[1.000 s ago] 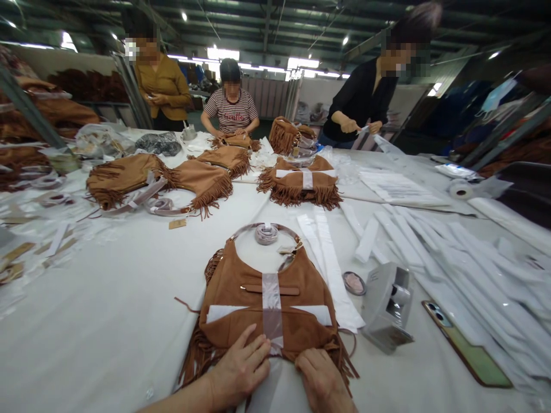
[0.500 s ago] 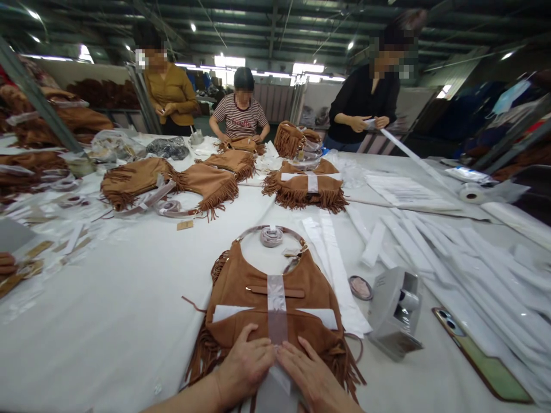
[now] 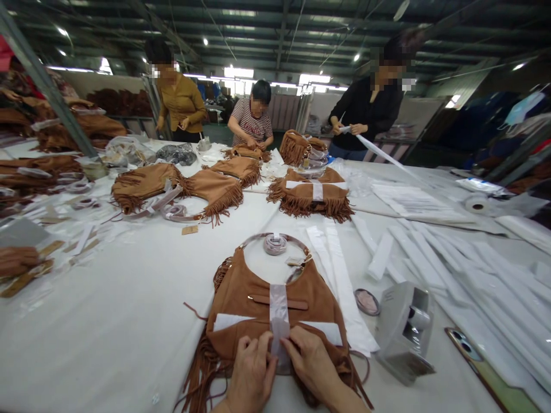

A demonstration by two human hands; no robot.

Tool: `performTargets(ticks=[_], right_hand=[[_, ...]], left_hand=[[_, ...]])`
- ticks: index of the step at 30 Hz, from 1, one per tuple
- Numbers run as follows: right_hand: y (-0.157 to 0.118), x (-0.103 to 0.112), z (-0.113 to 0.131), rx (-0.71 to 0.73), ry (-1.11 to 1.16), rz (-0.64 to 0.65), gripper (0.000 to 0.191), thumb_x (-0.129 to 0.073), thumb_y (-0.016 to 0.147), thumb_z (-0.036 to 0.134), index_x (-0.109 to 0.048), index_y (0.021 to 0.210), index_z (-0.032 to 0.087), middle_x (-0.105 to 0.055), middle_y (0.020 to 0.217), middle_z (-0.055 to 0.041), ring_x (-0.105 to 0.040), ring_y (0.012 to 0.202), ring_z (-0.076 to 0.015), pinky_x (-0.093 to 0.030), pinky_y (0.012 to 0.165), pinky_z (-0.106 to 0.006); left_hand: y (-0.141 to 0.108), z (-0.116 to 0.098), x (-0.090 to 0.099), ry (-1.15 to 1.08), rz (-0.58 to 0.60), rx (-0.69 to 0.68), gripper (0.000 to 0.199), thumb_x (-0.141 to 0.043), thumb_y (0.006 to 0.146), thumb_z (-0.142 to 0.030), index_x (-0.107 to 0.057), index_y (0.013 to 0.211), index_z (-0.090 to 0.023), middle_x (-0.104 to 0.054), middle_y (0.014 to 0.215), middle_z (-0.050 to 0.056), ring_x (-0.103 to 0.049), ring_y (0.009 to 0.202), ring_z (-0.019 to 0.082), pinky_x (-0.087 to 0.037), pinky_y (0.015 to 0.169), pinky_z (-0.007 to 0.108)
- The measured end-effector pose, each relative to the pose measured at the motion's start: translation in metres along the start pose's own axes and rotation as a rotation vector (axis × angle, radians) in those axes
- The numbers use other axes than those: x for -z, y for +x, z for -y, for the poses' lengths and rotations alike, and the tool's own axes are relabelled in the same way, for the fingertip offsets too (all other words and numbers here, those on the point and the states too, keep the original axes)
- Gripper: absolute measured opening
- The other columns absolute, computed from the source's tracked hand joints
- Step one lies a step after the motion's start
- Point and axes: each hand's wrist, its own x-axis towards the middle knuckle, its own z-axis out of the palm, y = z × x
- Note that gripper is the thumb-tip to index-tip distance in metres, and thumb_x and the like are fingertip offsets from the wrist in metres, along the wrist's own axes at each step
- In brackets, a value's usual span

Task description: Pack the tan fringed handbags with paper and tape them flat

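Observation:
A brown suede handbag (image 3: 245, 278) with long fringes lies flat on the table in front of me, its curved handle wrapped and pointing away. A translucent wrapping strip (image 3: 278, 303) runs down the middle of its front, across a white paper band (image 3: 323, 331). My left hand (image 3: 253, 367), fingers curled, pinches the strip's left edge near the bag's bottom. On the opposite edge, my right hand (image 3: 313, 360) grips it between thumb and fingers. A wrapped coil of strap (image 3: 275, 244) sits inside the handle loop.
To the right stand a tape dispenser (image 3: 407, 332), a small round dish (image 3: 367, 302) and a phone (image 3: 482, 367), beside many white strips (image 3: 456, 275). More fringed bags (image 3: 316, 198) lie farther back. Three people work across the table; one in black (image 3: 365, 109) holds a long white strip.
My hands have gone from lying flat on the strip to pinching its edges, its lower end now folded up on the bag. The view has tilted up slightly.

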Motion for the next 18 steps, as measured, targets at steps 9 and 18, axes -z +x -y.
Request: performTargets(ticks=[9, 18], right_hand=[[0.019, -0.014, -0.016, -0.160, -0.141, 0.071, 0.022, -0.043, 0.091, 0.027, -0.050, 0.071, 0.019, -0.056, 0.068, -0.0015, -0.054, 0.061, -0.0157, -0.033, 0.058, -0.026], [0.024, -0.015, -0.020, -0.235, -0.058, 0.109, 0.020, -0.041, 0.087, 0.025, -0.047, 0.069, 0.020, -0.057, 0.065, -0.0021, -0.052, 0.058, -0.0158, -0.033, 0.057, -0.027]], left_hand=[[0.017, -0.001, -0.004, 0.229, 0.085, 0.018, 0.035, -0.043, 0.089, -0.016, -0.045, 0.124, -0.016, -0.062, 0.078, 0.003, -0.056, 0.067, 0.018, -0.038, 0.071, 0.033], [0.028, -0.007, -0.003, 0.345, -0.023, -0.345, 0.034, -0.036, 0.092, -0.016, -0.053, 0.120, -0.019, -0.059, 0.120, 0.009, -0.052, 0.112, 0.021, -0.032, 0.100, 0.042]])
